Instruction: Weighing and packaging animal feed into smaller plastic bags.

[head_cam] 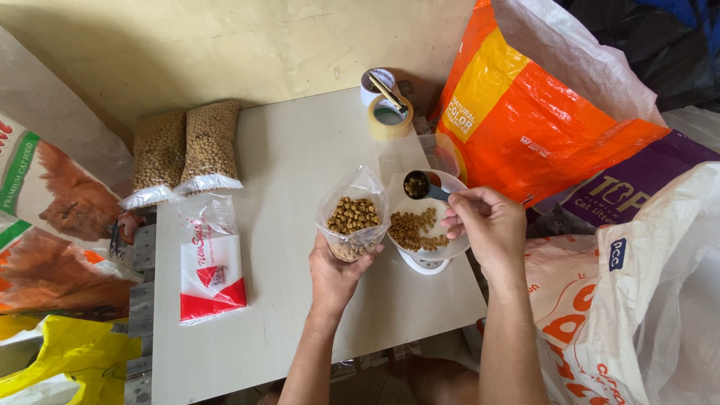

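My left hand (336,274) grips a small clear plastic bag (352,217) partly filled with brown kibble, held upright with its mouth open over the white table (277,165). My right hand (484,225) pinches the handle of a small dark scoop (420,184) that carries a few kibbles. The scoop hovers above a white bowl (450,247) of kibble resting on a small white scale (424,264), just right of the bag.
Two filled, sealed kibble bags (187,146) lie at the table's far left. A red-and-white pack of plastic bags (211,262) lies near them. Tape rolls (388,112) sit at the back. A big orange feed sack (525,112) and other sacks crowd the right and left sides.
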